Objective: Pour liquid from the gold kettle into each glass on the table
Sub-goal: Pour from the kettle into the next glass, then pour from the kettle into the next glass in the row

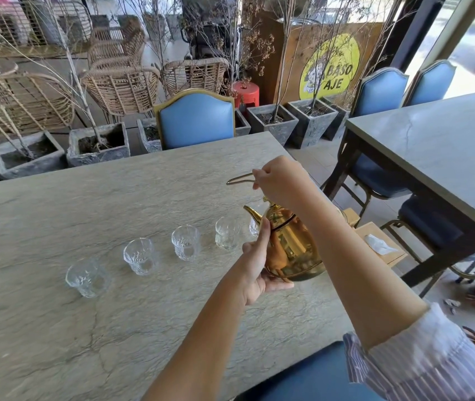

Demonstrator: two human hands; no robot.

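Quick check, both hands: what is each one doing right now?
Left hand: closed around the gold kettle, supporting its body.
Right hand: closed on the kettle's wire handle.

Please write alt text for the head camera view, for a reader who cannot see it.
A person holds a gold kettle over a grey stone-look table, right hand on the handle, left hand supporting the body. Clear glasses stand in a row left of the spout; a blue chair faces the table.

Probably a café terrace — dining tables (pixel 433 146), rattan chairs (pixel 120 88), shop sign (pixel 328 68).
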